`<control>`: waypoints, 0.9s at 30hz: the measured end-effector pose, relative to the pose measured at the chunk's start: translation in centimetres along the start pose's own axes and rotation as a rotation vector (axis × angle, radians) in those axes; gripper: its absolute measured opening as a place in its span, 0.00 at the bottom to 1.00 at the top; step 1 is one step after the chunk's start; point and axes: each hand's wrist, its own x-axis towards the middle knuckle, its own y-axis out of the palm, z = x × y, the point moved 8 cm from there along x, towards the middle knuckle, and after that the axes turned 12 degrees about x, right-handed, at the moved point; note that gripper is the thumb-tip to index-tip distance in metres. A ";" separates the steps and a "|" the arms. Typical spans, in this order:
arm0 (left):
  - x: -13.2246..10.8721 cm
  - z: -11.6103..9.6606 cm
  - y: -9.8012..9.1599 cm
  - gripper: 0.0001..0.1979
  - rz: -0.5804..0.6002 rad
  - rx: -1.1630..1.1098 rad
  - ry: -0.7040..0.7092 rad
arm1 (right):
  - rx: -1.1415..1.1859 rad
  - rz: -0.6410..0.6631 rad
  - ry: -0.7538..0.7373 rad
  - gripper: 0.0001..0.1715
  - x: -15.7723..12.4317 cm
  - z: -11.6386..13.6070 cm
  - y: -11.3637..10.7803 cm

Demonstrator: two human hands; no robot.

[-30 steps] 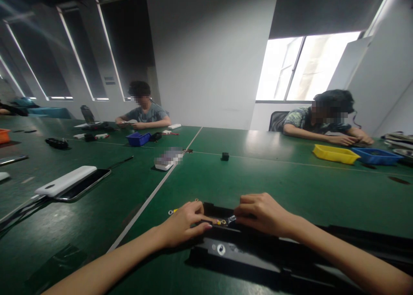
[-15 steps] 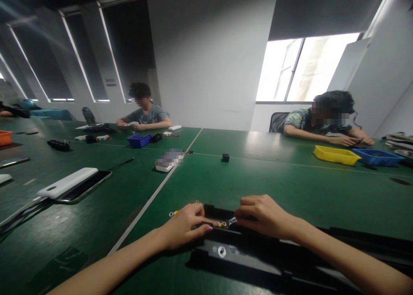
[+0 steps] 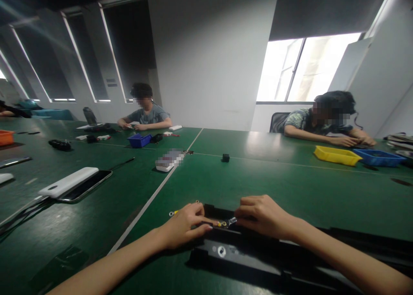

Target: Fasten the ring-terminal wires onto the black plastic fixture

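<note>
A long black housing (image 3: 245,252) with raised edges lies on the green table in front of me. Over its left end, my left hand (image 3: 187,226) has its index finger and thumb closed around the wire end of a yellow ring terminal (image 3: 222,224). From the right, my right hand (image 3: 264,215) pinches a small shiny silvery piece (image 3: 232,221) right beside that ring; its exact kind is too small to tell. Another yellow ring terminal (image 3: 172,213) sticks out to the left of my left hand. A round pale spot (image 3: 221,252) shows on the housing's near wall.
Across the green table (image 3: 258,187), two people sit working. Near them are a yellow tray (image 3: 337,156), a blue tray (image 3: 377,158) and a small dark blue bin (image 3: 139,141). A black cube (image 3: 225,158), a white power bank (image 3: 69,182) and a phone (image 3: 87,187) lie on the table.
</note>
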 end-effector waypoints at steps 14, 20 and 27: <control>-0.1 0.2 0.1 0.19 -0.005 0.004 -0.003 | 0.006 0.008 0.013 0.13 -0.1 -0.2 0.2; -0.1 -0.1 -0.1 0.19 0.008 0.001 -0.001 | 0.006 0.015 0.010 0.13 -0.1 -0.2 0.2; 0.0 0.2 0.1 0.18 0.006 -0.006 -0.002 | 0.009 0.026 0.009 0.12 -0.1 -0.3 0.3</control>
